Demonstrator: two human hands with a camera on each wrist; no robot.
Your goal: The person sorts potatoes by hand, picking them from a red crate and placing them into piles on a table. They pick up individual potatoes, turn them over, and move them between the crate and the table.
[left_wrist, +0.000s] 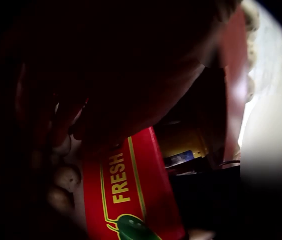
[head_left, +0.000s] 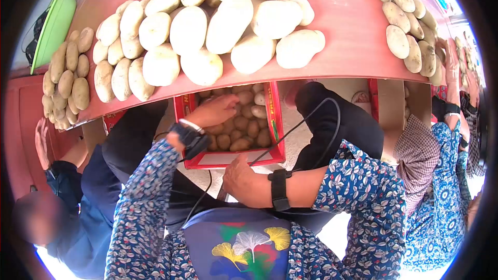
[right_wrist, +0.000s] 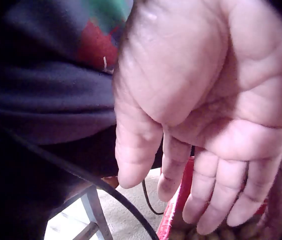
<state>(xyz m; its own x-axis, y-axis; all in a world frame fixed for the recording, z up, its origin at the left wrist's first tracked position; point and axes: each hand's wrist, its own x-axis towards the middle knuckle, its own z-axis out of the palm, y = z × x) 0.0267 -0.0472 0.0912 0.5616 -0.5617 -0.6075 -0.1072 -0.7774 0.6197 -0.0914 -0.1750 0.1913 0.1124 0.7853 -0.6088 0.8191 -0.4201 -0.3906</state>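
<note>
My left hand (head_left: 212, 111) reaches over a red cardboard box (head_left: 278, 124) with potatoes (head_left: 240, 124) inside. Its loosely bent fingers hang just above the potatoes, at the box's left half. Much of that hand is in deep shadow in the left wrist view, where the box's red side (left_wrist: 126, 185) shows the word FRESH and a green vegetable print. Just off the near edge of the box is my right hand (head_left: 241, 179). In the right wrist view its bare palm (right_wrist: 206, 110) faces the camera, fingers extended and nothing held.
Above the box, the red table (head_left: 347, 31) carries a large pile of potatoes (head_left: 228, 23), with smaller piles left and right. A green basin (head_left: 54, 28) stands on edge at the left. A black cable (head_left: 290, 129) loops past the box. People sit on both sides.
</note>
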